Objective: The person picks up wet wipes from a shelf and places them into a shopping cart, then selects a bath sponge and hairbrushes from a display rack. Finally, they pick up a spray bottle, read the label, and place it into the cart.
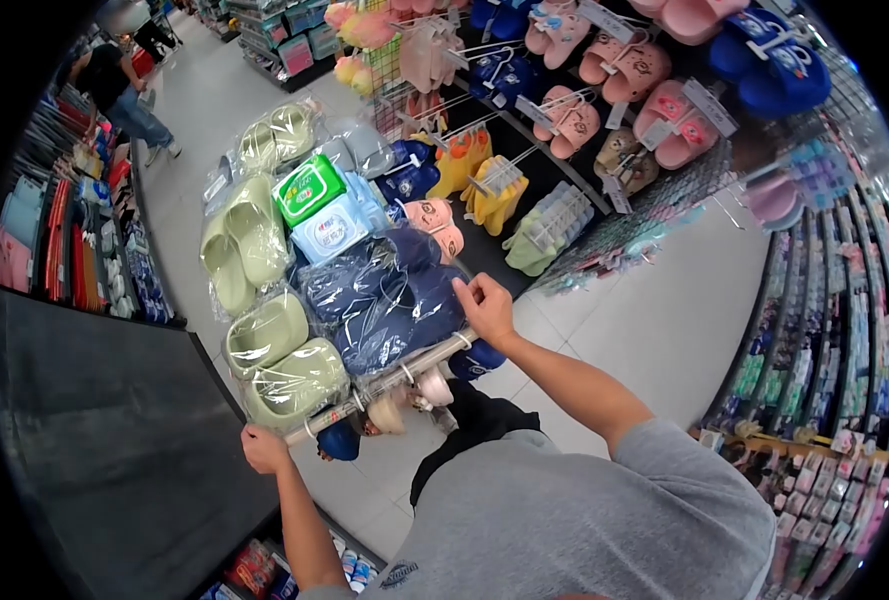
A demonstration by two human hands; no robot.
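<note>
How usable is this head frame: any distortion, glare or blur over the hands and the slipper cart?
Head view: strong fisheye bending, black vignette at the corners; even shop lighting, no hard shadows; glare on the plastic bags of green slippers and navy slippers; left hand and right hand fairly sharp; a blurred patch over the distant person.

Shop aisle (654,330), stocked slipper racks (604,110)

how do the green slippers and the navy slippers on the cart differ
The green slippers are pale and lie at the cart's left side; the navy slippers are dark and sit mid-cart, under the right hand. The green ones run in a long row, while the navy ones are bunched together. Both are bagged in clear plastic.
</note>
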